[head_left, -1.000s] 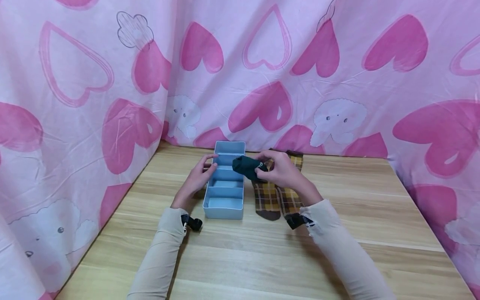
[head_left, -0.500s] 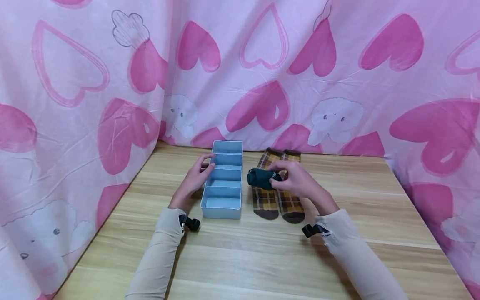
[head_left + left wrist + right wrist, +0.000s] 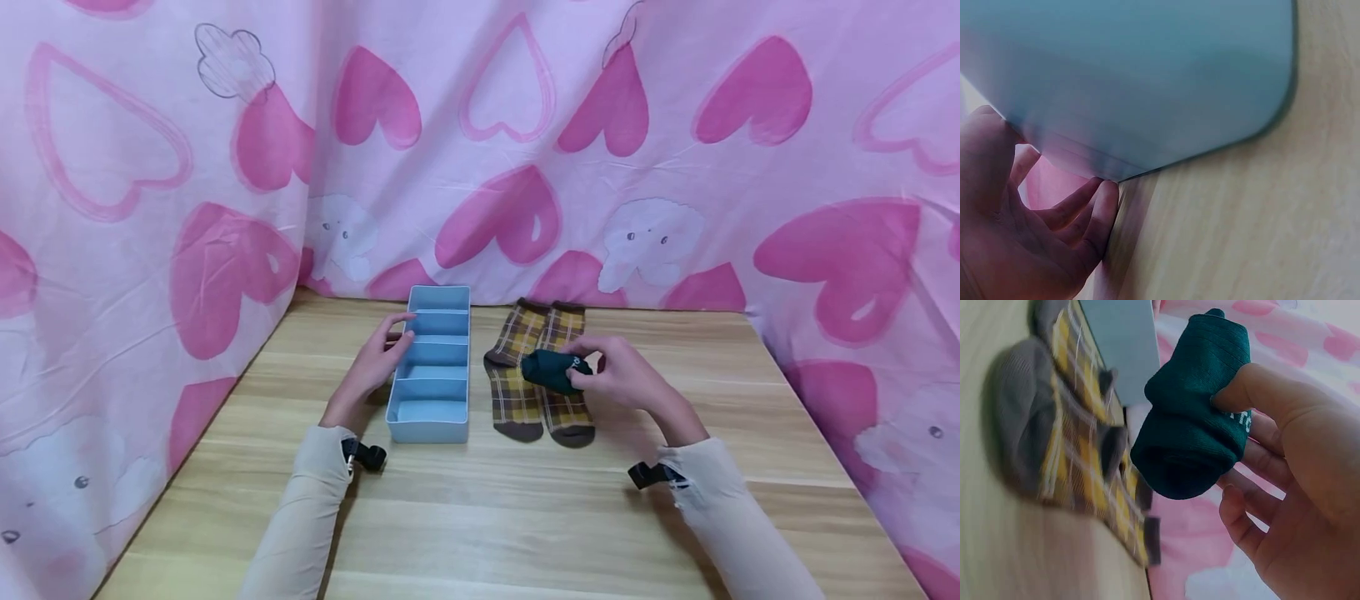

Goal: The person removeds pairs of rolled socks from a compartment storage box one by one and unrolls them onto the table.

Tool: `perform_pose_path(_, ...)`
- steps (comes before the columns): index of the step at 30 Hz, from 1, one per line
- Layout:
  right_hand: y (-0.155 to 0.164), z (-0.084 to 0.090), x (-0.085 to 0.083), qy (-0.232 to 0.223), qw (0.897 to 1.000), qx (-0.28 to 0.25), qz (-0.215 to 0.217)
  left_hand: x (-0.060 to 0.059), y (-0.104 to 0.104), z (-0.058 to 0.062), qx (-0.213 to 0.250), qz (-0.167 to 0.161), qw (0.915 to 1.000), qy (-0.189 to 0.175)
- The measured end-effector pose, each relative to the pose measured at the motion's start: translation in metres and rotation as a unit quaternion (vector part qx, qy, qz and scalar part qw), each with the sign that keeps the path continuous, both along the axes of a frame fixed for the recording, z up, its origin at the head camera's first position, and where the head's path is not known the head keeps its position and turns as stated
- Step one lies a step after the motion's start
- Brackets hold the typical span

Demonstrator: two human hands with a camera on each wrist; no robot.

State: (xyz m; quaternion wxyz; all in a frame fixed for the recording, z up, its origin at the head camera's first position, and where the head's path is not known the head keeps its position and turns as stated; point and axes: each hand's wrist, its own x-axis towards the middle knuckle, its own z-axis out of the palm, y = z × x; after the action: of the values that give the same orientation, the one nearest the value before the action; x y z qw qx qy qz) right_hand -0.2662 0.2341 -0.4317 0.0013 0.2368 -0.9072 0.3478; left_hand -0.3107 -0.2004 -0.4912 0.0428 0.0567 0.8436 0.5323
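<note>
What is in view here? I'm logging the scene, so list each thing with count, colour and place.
divider box: one, light blue, on the table left of centre, compartments bare
plaid socks: two, yellow-brown, flat side by side right of the box
rolled sock: one, dark green, held above the plaid socks
table: one, light wood
curtain: pink with hearts, behind and at both sides
hands: left hand on the box's left wall; right hand grips the rolled sock

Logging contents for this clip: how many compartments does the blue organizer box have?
4, in one row running away from the person in the blue organizer box: nearest, two middle, farthest by the curtain. All look empty; the left hand touches its left wall.
</note>
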Motion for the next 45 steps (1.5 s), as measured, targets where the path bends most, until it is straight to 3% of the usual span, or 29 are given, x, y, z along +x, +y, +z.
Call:
perform_pose_path(12, 0.046, -0.011, 0.006, -0.046, 0.999, 0.015, -0.025, -0.002, -0.001, 0.001, -0.001, -0.007, 0.9999, -0.007)
perform_pose_path(22, 0.066, -0.023, -0.001, -0.095, 0.994, 0.028, -0.036, -0.001, -0.001, 0.001, 0.000, 0.004, 1.0000, -0.009)
perform_pose_path(29, 0.073, -0.030, -0.004, -0.117, 0.991, 0.020, -0.055, -0.001, 0.001, 0.007, -0.020, 0.007, 0.9992, 0.035)
perform_pose_path(33, 0.077, -0.033, -0.006, -0.123, 0.990, -0.010, -0.069, 0.002, 0.000, 0.022, -0.066, 0.008, 0.9944, 0.082)
perform_pose_path(38, 0.082, -0.035, -0.009, -0.100, 0.992, -0.035, -0.061, 0.018, 0.012, 0.061, -0.096, 0.004, 0.9855, 0.140)
perform_pose_path(42, 0.084, -0.036, -0.010, -0.086, 0.994, -0.026, -0.063, 0.034, 0.039, 0.085, -0.100, -0.051, 0.9763, 0.185)
perform_pose_path(45, 0.083, -0.038, -0.009, -0.085, 0.994, -0.018, -0.069, 0.044, 0.063, 0.090, -0.110, -0.107, 0.9671, 0.203)
